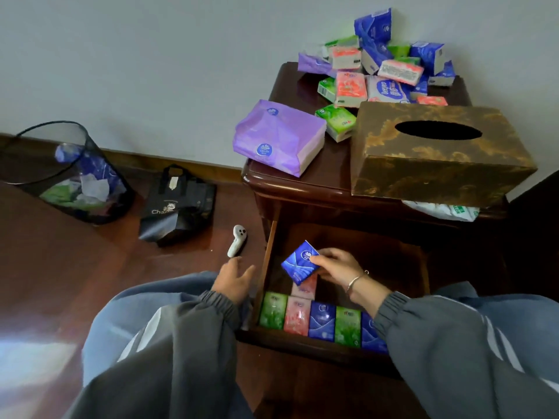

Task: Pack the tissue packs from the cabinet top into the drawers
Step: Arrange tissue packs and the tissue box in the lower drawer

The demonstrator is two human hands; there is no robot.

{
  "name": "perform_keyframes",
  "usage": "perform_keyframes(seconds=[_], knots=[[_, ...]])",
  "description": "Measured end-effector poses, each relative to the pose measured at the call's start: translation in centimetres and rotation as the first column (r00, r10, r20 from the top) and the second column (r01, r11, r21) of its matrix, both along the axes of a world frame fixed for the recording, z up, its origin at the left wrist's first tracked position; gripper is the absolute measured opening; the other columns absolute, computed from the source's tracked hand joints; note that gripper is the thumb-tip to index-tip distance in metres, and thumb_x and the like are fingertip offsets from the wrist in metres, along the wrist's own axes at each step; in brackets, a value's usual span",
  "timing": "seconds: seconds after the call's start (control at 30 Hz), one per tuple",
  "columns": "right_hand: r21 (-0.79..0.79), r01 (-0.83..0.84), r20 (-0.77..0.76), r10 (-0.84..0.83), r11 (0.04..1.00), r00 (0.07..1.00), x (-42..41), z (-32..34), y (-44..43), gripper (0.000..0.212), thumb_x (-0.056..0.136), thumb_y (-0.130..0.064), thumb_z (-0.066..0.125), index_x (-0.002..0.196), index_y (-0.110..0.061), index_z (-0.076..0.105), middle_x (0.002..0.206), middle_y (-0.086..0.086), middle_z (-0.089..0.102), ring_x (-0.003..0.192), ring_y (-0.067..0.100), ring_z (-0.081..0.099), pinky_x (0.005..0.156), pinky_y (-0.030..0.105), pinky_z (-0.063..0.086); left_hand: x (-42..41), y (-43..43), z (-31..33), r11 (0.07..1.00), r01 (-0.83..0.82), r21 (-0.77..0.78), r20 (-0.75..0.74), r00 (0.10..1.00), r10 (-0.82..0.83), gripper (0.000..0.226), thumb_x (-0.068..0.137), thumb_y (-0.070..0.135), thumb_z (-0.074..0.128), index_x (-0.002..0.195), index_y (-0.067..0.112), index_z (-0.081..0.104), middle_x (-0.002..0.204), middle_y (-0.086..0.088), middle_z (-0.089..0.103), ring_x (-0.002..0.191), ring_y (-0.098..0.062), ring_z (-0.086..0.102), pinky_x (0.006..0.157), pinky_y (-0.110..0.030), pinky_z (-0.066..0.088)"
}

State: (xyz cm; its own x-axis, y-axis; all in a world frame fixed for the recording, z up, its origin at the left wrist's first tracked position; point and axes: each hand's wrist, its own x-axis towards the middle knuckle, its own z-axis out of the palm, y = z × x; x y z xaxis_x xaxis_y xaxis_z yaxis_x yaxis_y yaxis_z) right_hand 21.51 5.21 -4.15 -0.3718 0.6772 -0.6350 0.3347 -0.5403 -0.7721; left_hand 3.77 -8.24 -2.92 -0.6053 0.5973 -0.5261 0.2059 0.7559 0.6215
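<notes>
A pale wall (151, 55) and a dark red wooden floor (60, 267) are seen behind a dark wooden bedside cabinet (335, 167), whose drawer (267, 261) is pulled out toward the person.

One small blue tissue pack (298, 264) is pinched at its right corner by the fingers of the right hand (335, 267), above the middle of the drawer. The pack is held printed face up and turned like a diamond, its long axis running from near left to far right, one corner pointing away. The left hand (233, 279) is kept apart from it, just outside the drawer's left wall, fingers loosely spread and nothing held.

Along the drawer's front wall a row of five packs (322, 323) is laid side by side and touching: green, pink, blue, green, blue, each long axis running front to back. One pink pack (304, 288) is placed behind the row, partly under the held pack. To the right of it and behind it, dark open room is left up to the drawer's back.

On the cabinet top a loose heap of small packs (378, 71) is piled at the back against the wall; the number cannot be counted surely. One large purple pack (275, 137) is set overhanging the front left edge, and one gold-brown tissue box (429, 158) stands at the front right edge.

On the floor to the left, one mesh wastebasket (69, 173), one black bag (175, 207) and one small white object (237, 240) are seen, well apart from the drawer.
</notes>
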Motion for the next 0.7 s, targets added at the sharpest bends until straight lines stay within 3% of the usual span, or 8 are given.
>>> perform_keyframes(seconds=[0.17,0.27,0.4,0.5,0.6,0.7], knots=[[-0.006,-0.005,0.032,0.005,1.0,0.999,-1.8,-2.9,1.4,0.012,0.081,-0.013,0.069,0.085,-0.018,0.06,0.08,0.003,0.066,0.063,0.013,0.058,0.064,0.024,0.047,1.1,0.2,-1.8,0.995,0.098,-0.033,0.169,0.981,-0.091,0.049,0.099,0.021,0.05,0.143,0.006,0.038,0.142,-0.015,0.05,0.129,-0.027,0.049,0.109,-0.037,0.038],[0.003,-0.052,0.035,0.052,0.999,0.998,-2.6,-3.9,2.4,0.009,0.082,-0.013,0.069,0.084,-0.018,0.061,0.079,0.001,0.066,0.06,0.008,0.059,0.059,0.018,0.048,1.4,0.6,-2.1,0.991,0.132,-0.023,0.16,0.979,-0.126,0.039,0.099,0.019,0.048,0.135,0.008,0.051,0.133,-0.014,0.059,0.124,-0.027,0.055,0.104,-0.037,0.043],[0.075,-0.151,0.039,0.148,0.986,0.988,-3.7,-4.6,3.8,0.009,0.082,-0.013,0.068,0.087,-0.019,0.063,0.09,0.005,0.068,0.073,0.011,0.061,0.074,0.022,0.049,1.2,0.8,-2.1,0.986,0.161,-0.034,0.097,0.983,-0.157,0.037,0.098,0.018,0.046,0.133,0.01,0.055,0.131,-0.01,0.062,0.122,-0.023,0.057,0.101,-0.031,0.043],[0.134,-0.242,0.118,0.227,0.961,0.967,-4.2,-5.0,5.1,0.018,0.082,-0.018,0.069,0.099,-0.016,0.065,0.097,0.004,0.068,0.083,0.014,0.062,0.081,0.025,0.048,1.2,1.0,-2.1,0.988,0.148,-0.037,0.101,0.984,-0.144,0.036,0.098,0.018,0.046,0.132,0.011,0.056,0.127,-0.01,0.064,0.117,-0.024,0.06,0.097,-0.033,0.047],[0.151,-0.364,0.218,0.328,0.919,0.919,-4.7,-5.6,6.0,0.033,0.083,-0.018,0.068,0.113,-0.008,0.062,0.108,0.005,0.065,0.095,0.014,0.058,0.085,0.022,0.041,1.2,1.2,-2.3,0.991,0.126,-0.045,0.121,0.985,-0.12,0.035,0.097,0.018,0.046,0.129,0.011,0.057,0.124,-0.011,0.066,0.113,-0.026,0.062,0.096,-0.036,0.049],[0.102,-0.5,0.281,0.457,0.86,0.844,-5.5,-6.2,5.9,0.033,0.084,-0.02,0.067,0.114,-0.008,0.062,0.114,0.01,0.065,0.095,0.014,0.058,0.081,0.023,0.043,1.2,1.6,-2.3,0.991,0.121,-0.065,0.127,0.986,-0.112,0.034,0.096,0.016,0.046,0.128,0.011,0.057,0.123,-0.011,0.066,0.113,-0.026,0.062,0.097,-0.037,0.048]])
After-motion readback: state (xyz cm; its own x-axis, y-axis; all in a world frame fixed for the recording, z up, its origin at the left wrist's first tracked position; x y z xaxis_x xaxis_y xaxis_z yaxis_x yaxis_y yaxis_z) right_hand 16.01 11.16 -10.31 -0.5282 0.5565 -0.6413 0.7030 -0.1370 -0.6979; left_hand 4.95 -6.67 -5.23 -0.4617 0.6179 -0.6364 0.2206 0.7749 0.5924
